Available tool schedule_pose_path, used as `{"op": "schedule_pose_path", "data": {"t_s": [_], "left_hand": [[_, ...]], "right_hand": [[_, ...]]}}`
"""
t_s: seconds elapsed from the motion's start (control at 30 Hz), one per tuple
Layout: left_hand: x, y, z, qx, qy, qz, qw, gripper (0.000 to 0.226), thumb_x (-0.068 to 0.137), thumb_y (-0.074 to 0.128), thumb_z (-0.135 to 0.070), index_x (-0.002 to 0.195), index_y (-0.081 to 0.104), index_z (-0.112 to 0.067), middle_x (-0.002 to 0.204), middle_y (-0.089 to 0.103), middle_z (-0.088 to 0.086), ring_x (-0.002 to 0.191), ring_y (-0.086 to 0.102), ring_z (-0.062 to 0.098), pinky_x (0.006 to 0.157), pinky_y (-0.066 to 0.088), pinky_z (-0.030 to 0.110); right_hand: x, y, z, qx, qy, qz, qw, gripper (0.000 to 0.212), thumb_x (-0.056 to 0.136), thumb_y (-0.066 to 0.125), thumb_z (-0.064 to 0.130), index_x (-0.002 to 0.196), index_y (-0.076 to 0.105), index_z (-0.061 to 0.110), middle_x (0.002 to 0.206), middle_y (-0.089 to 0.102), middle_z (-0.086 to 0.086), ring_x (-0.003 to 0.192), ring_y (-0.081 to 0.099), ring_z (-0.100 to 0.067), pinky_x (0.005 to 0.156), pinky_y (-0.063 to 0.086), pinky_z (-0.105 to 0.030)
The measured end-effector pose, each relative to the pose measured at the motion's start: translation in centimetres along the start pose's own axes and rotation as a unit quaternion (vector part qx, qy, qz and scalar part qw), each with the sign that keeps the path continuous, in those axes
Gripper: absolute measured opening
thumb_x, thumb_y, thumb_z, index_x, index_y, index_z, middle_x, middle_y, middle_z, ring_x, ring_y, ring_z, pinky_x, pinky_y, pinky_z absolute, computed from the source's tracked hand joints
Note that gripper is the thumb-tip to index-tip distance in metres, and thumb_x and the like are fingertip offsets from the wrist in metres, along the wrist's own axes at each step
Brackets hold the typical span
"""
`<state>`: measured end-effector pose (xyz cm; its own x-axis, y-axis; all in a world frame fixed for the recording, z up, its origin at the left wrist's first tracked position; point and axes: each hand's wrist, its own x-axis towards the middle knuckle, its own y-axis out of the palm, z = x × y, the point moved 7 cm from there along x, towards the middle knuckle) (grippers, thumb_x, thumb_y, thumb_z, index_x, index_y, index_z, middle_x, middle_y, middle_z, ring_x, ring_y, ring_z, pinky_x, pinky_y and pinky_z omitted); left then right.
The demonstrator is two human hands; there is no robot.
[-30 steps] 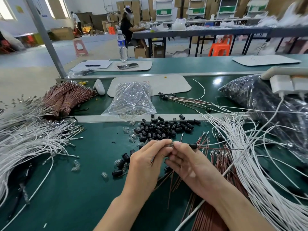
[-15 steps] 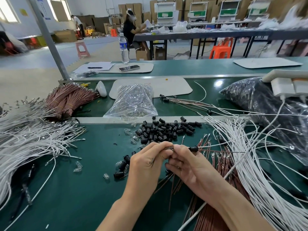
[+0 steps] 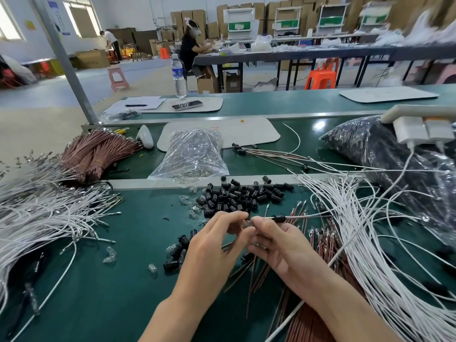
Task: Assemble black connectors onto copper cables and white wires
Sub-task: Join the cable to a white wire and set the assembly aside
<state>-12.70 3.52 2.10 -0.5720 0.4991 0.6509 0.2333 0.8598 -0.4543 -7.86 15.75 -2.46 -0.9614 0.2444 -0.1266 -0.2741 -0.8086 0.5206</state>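
Black connector (image 3: 280, 217) sits threaded on a thin wire (image 3: 308, 216), just beyond the right hand (image 3: 278, 248), whose grip pinches the wire's end; left hand (image 3: 214, 245) grip pinches a small clear part (image 3: 246, 222) against it. Connector pile (image 3: 240, 196) lies behind, white wires (image 3: 365, 243) right, on green desk (image 3: 111, 292).

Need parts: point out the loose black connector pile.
Head view, centre: black connector pile on the green bench, between the left hand and the clear plastic bag.
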Motion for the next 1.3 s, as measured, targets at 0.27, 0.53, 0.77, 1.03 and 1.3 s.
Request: {"op": "schedule_pose_path", "data": {"t_s": [0.27, 0.53, 0.77, 1.03, 1.3], "left_hand": [[0.1, -0.1, -0.1, 0.029, 0.019, 0.026, 0.999, 0.013, 0.095, 0.062, -0.033, 0.105, 0.063, -0.026, 0.097, 0.062, -0.019, 0.093, 0.063, -0.002, 0.080, 0.049, 0.009], [0.0, -0.1, 0.1, 0.016, -0.004, 0.014, 1.000, 0.009, 0.097, 0.062, -0.035, 0.104, 0.060, -0.030, 0.097, 0.062, -0.020, 0.093, 0.062, -0.004, 0.079, 0.046, 0.006], [0.1, -0.3, 0.0, 0.015, 0.000, -0.008, 1.000, 0.009, 0.096, 0.062, -0.034, 0.102, 0.058, -0.029, 0.095, 0.064, -0.018, 0.091, 0.064, -0.004, 0.078, 0.048, 0.007], [0.4, -0.7, 0.5, 0.019, -0.020, 0.050, 0.998, 0.009, 0.093, 0.059, -0.043, 0.100, 0.054, -0.040, 0.100, 0.062, -0.020, 0.090, 0.064, 0.000, 0.079, 0.046, 0.007], [0.9, -3.8, 0.1, 0.094, 0.016, 0.084, 0.992, 0.006, 0.095, 0.055, -0.042, 0.101, 0.052, -0.041, 0.098, 0.058, -0.026, 0.089, 0.060, -0.009, 0.080, 0.039, 0.001]], "right_hand": [[0.0, -0.5, 0.4, -0.060, -0.020, -0.017, 0.998, 0.017, 0.081, 0.080, 0.031, 0.081, 0.080, 0.014, 0.081, 0.071, -0.007, 0.075, 0.068, -0.015, 0.073, 0.058, -0.026], [0.1, -0.8, 0.3, -0.048, -0.028, -0.018, 0.998, 0.032, 0.077, 0.085, 0.039, 0.092, 0.081, 0.010, 0.089, 0.073, -0.011, 0.079, 0.069, -0.016, 0.074, 0.058, -0.026], [0.3, -0.5, 0.1, 0.041, -0.033, -0.052, 0.997, 0.026, 0.067, 0.083, 0.030, 0.083, 0.082, 0.010, 0.079, 0.074, -0.008, 0.071, 0.071, -0.012, 0.066, 0.058, -0.021], [0.0, 0.1, 0.4, 0.050, -0.002, -0.036, 0.998, 0.018, 0.070, 0.078, 0.022, 0.079, 0.081, 0.006, 0.077, 0.073, -0.011, 0.065, 0.070, -0.014, 0.062, 0.059, -0.021], [-0.3, -1.5, 1.2, 0.098, 0.009, -0.064, 0.993, 0.020, 0.074, 0.077, 0.015, 0.086, 0.075, -0.001, 0.083, 0.072, -0.012, 0.069, 0.070, -0.017, 0.062, 0.060, -0.023]]}}
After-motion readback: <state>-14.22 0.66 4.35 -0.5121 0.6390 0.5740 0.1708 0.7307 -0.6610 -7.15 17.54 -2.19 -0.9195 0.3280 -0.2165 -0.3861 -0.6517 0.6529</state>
